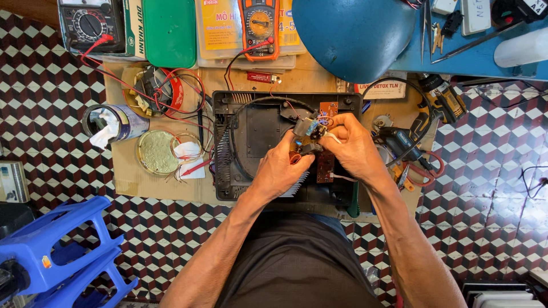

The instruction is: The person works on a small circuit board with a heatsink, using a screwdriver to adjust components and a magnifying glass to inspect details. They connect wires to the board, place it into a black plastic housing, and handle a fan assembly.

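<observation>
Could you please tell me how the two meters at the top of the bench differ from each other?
The left meter is black with a wide face; the right meter is orange and narrower. The left meter sits on a box, the right on a yellow packet. Both have a round dial and a red lead plugged in.

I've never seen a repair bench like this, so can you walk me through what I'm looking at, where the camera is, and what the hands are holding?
This is one picture from a camera worn on a person's head, looking straight down at their own two bare hands. The left hand and right hand together hold a small circuit board with wired parts, lifted above an opened black appliance case. The case rests on cardboard laid on a checkered tiled floor. Around it lie an orange multimeter, a black analog meter, a round gold tin lid, a can stuffed with tissue, a cordless drill and a blue lamp shade.
</observation>
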